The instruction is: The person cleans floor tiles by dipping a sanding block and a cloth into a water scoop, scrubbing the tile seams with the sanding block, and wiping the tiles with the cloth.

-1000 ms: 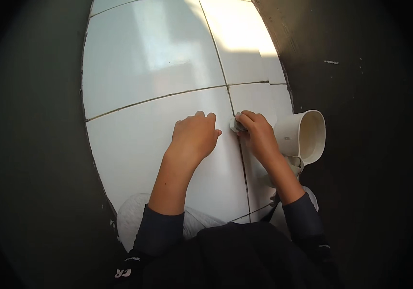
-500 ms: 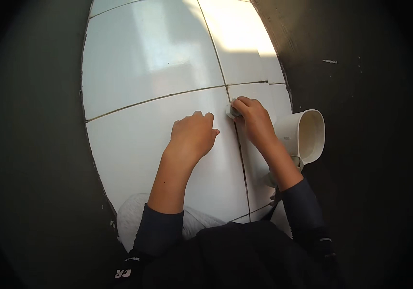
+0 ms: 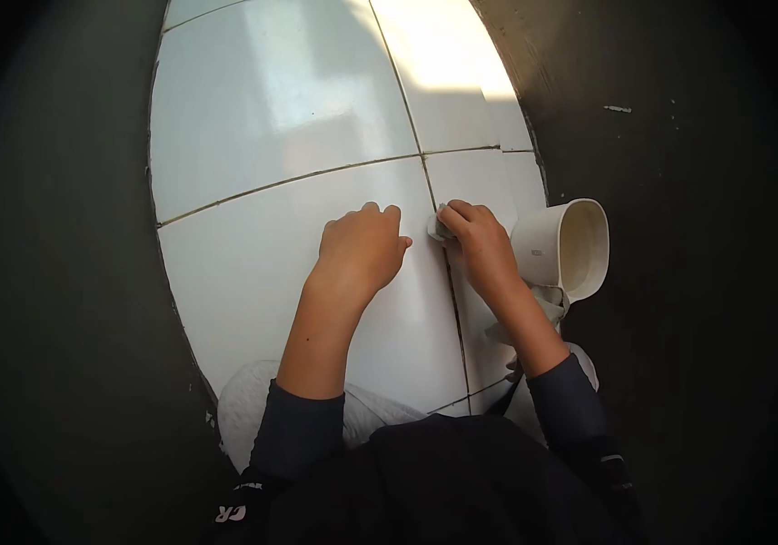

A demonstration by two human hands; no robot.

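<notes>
My right hand (image 3: 478, 238) pinches a small pale grey-green lump (image 3: 439, 227) against the white tiled surface (image 3: 271, 263), right at the dark joint line. Fingers hide much of the lump, and whether it is cloth or something softer I cannot tell. My left hand (image 3: 363, 243) is over the large tile left of the joint, its fingers curled under and its palm hidden. Beside my right forearm lies a second, larger pale green piece (image 3: 548, 302), partly covered by the arm.
An off-white plastic container (image 3: 537, 250) lies on its side at the right edge of the tiles, its mouth facing right. Dark floor (image 3: 670, 300) borders the tiles on both sides. Bright sunlight falls on the far right tile. My legs in grey trousers (image 3: 245, 400) are at the near end.
My right hand has slid a little toward me along the joint with the lump. My left hand has hardly moved. The whole view has shifted slightly.
</notes>
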